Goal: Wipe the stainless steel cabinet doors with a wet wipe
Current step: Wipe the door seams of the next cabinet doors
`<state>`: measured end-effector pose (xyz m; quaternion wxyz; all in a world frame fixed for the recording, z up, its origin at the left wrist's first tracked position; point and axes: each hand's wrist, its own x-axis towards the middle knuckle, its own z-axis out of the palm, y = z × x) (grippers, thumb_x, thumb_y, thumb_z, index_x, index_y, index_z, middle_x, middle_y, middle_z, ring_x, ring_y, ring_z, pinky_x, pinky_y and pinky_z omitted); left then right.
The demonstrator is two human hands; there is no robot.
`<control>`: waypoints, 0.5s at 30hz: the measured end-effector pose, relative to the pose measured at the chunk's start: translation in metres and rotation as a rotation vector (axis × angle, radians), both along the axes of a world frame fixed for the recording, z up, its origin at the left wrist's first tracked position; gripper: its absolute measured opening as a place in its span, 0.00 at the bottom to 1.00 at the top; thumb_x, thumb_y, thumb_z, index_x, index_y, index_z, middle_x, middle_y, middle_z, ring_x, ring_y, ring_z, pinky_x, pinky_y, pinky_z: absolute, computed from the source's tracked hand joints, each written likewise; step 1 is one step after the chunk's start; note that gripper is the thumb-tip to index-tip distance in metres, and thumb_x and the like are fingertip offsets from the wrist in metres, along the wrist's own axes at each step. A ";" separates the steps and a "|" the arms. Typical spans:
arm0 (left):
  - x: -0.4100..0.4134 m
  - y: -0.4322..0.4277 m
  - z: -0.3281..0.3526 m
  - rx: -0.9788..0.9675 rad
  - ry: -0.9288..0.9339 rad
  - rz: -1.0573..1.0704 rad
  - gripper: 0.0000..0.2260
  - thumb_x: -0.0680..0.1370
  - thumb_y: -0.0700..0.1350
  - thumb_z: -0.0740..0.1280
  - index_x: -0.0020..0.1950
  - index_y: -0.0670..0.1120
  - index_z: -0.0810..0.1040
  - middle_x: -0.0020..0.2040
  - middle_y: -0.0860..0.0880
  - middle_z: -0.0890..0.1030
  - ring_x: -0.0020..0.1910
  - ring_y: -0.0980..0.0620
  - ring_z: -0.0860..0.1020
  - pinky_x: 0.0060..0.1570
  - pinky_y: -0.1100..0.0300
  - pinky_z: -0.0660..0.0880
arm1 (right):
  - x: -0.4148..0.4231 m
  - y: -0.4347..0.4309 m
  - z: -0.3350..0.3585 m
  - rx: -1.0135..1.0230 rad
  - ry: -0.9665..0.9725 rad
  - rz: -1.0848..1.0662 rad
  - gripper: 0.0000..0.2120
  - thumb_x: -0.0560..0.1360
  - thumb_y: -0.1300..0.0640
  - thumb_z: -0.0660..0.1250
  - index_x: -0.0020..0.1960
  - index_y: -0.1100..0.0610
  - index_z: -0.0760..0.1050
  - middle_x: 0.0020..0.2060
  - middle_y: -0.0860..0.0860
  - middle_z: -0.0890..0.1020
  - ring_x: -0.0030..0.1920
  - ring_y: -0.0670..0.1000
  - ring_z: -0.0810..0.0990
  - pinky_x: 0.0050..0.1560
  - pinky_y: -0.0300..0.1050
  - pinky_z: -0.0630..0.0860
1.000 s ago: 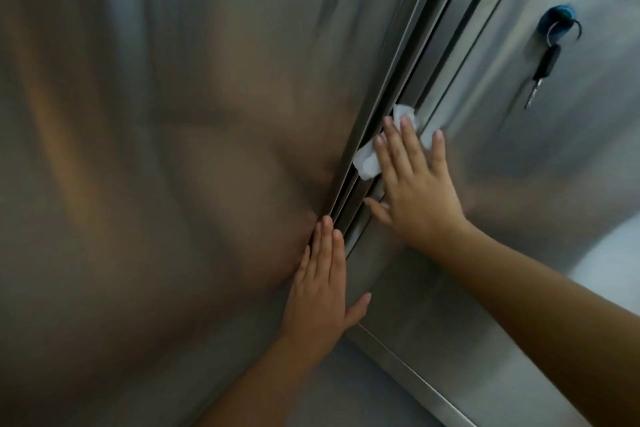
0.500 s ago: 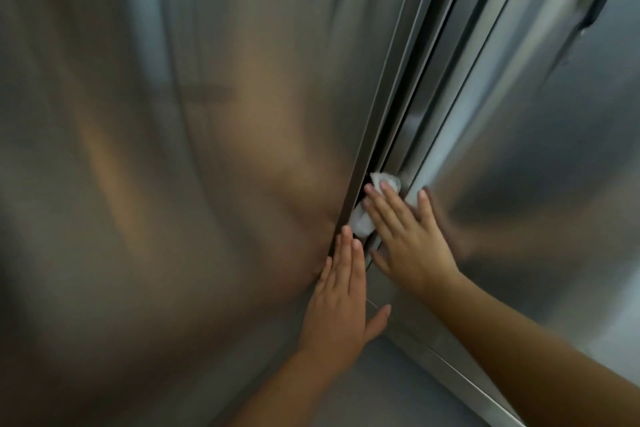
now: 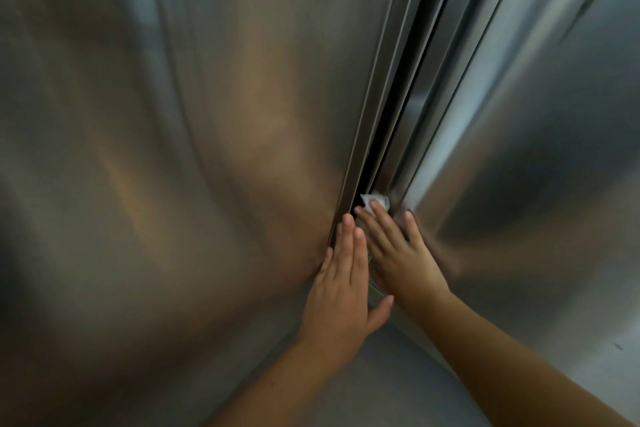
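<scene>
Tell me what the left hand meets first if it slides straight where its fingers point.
The left hand looks free along the left door's edge; the wet wipe under the right hand lies barely aside, depth unclear.

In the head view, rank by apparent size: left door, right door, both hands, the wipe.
1. left door, filling most of the frame.
2. right door.
3. left hand and right hand, about alike, so unranked.
4. wet wipe, only a small bit showing past the fingers.

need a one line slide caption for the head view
Right hand presses a wet wipe against the seam between steel cabinet doors, left hand flat beside it.
</scene>
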<state>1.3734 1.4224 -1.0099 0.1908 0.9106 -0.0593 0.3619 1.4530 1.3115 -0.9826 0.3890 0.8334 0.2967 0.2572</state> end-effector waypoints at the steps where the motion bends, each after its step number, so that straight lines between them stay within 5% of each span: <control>1: 0.000 0.000 0.000 0.004 0.009 0.000 0.41 0.65 0.55 0.72 0.67 0.30 0.65 0.68 0.33 0.62 0.66 0.37 0.63 0.58 0.44 0.67 | 0.000 0.000 0.000 0.002 0.011 0.000 0.34 0.78 0.41 0.50 0.76 0.52 0.39 0.73 0.54 0.35 0.71 0.60 0.35 0.66 0.62 0.38; 7: 0.000 0.003 0.001 0.028 0.046 -0.031 0.46 0.63 0.56 0.76 0.69 0.31 0.60 0.69 0.34 0.61 0.67 0.38 0.63 0.58 0.47 0.70 | -0.001 -0.001 -0.022 -0.061 0.137 0.012 0.35 0.81 0.48 0.49 0.72 0.62 0.27 0.67 0.61 0.25 0.66 0.62 0.25 0.59 0.62 0.28; 15: 0.003 0.007 -0.004 0.020 0.018 -0.048 0.42 0.66 0.57 0.68 0.69 0.32 0.57 0.70 0.35 0.59 0.67 0.38 0.63 0.60 0.50 0.67 | -0.003 0.002 -0.039 -0.069 0.166 0.035 0.34 0.81 0.52 0.49 0.72 0.64 0.28 0.69 0.65 0.29 0.67 0.64 0.26 0.59 0.62 0.28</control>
